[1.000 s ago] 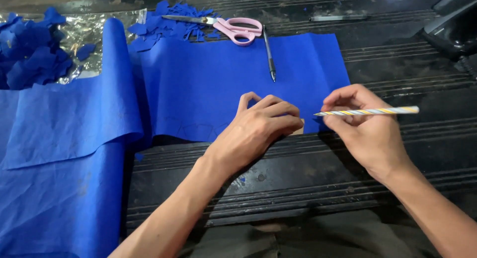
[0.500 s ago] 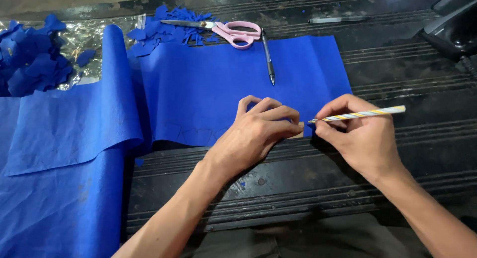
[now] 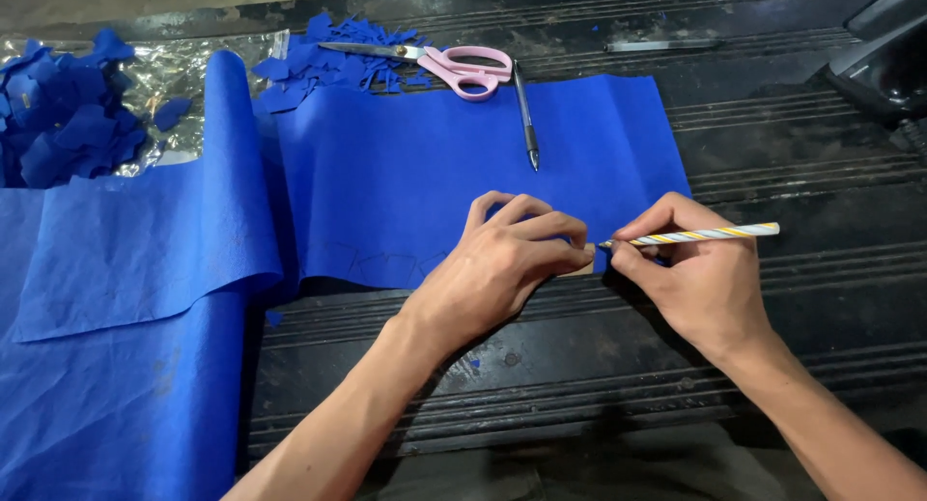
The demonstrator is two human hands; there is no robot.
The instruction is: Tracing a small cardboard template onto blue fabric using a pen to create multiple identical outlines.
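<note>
blue sheet [image 3: 435, 182] – matt, crinkled; table [image 3: 772, 153] – dark, ribbed

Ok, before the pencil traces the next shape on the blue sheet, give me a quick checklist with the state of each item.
1. Left hand pressing down a small tan template at the blue sheet near edge: ok.
2. Right hand gripping the striped pencil, tip by the template: ok.
3. Sheet flat under the hands: ok; it folds up only at the left.
4. Template outline fully on the sheet: cannot tell, fingers cover it.
5. Pink scissors and pen lie clear of the tracing spot: ok.
6. Earlier traced outlines visible left of the hand: ok, faint.
</note>
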